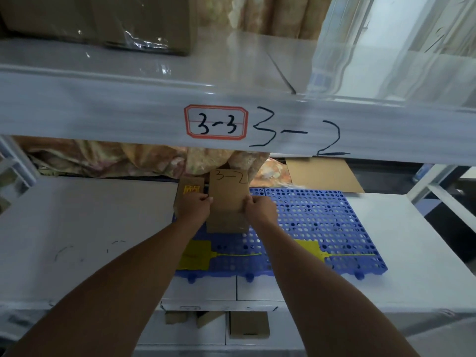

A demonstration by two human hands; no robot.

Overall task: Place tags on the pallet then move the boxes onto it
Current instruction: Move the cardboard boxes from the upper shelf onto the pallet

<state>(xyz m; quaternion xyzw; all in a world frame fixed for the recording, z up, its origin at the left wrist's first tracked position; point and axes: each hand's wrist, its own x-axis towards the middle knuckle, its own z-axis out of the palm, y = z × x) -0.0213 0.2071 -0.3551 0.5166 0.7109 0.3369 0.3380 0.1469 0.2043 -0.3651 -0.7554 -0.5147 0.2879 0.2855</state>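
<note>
A blue perforated pallet (322,222) lies on the white shelf. Two yellow tags rest on its front part, one at the left (197,255) and one further right (310,249), each with a thin yellow tail. A brown cardboard box marked "3-2" (228,199) stands at the pallet's back left. My left hand (197,206) grips its left side and my right hand (258,207) grips its right side. A second brown box with a yellow sticker (190,188) stands just left of it, partly behind my left hand.
A white shelf beam (103,109) labelled "3-3" and "3-2" hangs low overhead. A flat cardboard sheet (322,176) and patterned fabric bundles (103,158) lie at the back. More small boxes (249,324) sit on the shelf below.
</note>
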